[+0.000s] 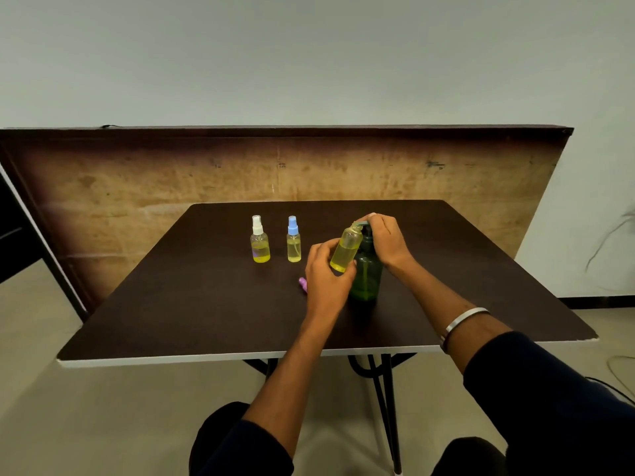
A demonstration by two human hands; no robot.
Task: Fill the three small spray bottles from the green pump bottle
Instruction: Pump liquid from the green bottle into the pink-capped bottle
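Note:
My left hand (324, 274) holds an uncapped small bottle (346, 249) of yellow liquid, tilted with its mouth up against the nozzle of the green pump bottle (367, 273). The pump bottle stands upright on the dark table (206, 321). My right hand (386, 240) lies curled over its pump head. Two capped spray bottles stand to the left: a white-topped one (259, 240) and a blue-topped one (293, 240), both partly filled with yellow liquid. A purple spray cap (303, 282) lies on the table behind my left hand, partly hidden.
A wooden board (137, 194) stands upright behind the table's far edge. The table's near edge (171, 360) is white, with black legs below. My knees show under it at the bottom of the view.

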